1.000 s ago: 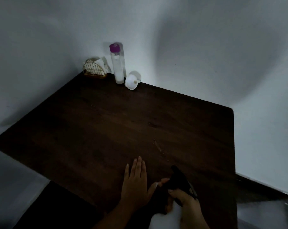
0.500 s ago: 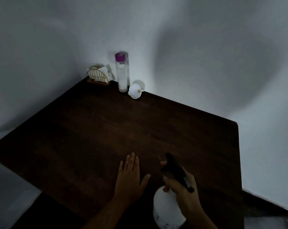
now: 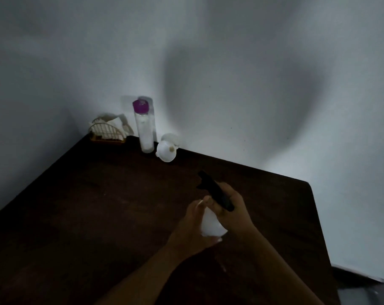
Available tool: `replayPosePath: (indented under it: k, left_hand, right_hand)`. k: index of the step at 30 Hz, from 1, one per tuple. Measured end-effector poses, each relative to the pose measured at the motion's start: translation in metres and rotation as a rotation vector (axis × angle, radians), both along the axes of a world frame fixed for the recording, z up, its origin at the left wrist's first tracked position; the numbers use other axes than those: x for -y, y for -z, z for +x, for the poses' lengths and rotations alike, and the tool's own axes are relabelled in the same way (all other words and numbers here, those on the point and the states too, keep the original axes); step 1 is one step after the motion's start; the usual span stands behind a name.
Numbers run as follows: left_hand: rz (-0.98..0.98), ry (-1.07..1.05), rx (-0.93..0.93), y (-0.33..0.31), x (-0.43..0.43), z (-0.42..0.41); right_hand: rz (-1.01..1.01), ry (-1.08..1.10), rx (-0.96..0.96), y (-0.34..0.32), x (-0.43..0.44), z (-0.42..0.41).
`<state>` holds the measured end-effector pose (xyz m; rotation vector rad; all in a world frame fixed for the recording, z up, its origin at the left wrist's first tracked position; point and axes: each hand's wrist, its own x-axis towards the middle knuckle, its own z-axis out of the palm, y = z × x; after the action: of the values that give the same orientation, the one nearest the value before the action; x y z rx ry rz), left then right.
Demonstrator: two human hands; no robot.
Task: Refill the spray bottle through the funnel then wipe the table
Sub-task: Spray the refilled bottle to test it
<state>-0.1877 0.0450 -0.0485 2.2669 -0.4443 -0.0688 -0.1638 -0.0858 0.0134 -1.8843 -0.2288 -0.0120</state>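
Note:
Over the middle of the dark wooden table (image 3: 94,212) I hold a white spray bottle (image 3: 211,225) with a black trigger head (image 3: 215,190). My right hand (image 3: 233,205) grips its neck just under the head. My left hand (image 3: 191,230) wraps the bottle's white body from the left and below. A white funnel (image 3: 165,151) lies on its side at the far corner by the wall. Beside the funnel stands a tall clear bottle (image 3: 144,130) with a purple cap.
A wire napkin holder (image 3: 106,130) with white napkins sits in the far corner, left of the tall bottle. White walls border the table at the back and left. The table's right edge (image 3: 318,227) drops to the floor.
The spray bottle has come up from the near edge and out over the table. My left hand left the tabletop and closed on the bottle's body. The view tilted upward.

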Motion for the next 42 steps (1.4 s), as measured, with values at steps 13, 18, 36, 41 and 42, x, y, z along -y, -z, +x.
replayPosePath:
  k: [13, 18, 36, 41, 42]
  left_hand:
    - [-0.007, -0.112, -0.043, 0.027, 0.019, 0.150]
    - [-0.050, -0.094, 0.040, 0.041, 0.032, 0.183]
    - [0.215, 0.124, -0.250, 0.025, 0.003, 0.187]
    - [0.291, 0.007, -0.181, 0.015, -0.044, 0.150]
    - [0.299, -0.027, -0.181, 0.014, -0.055, 0.142]
  right_hand:
    - [-0.026, 0.449, -0.056, 0.035, -0.011, 0.105]
    - [-0.167, 0.524, -0.116, 0.056, -0.015, 0.126]
    - [-0.850, 0.287, -0.346, 0.083, 0.009, 0.131]
    - [-0.633, 0.384, -0.369, 0.073, -0.036, 0.097]
    - [-0.620, 0.348, -0.391, 0.072, -0.045, 0.091]
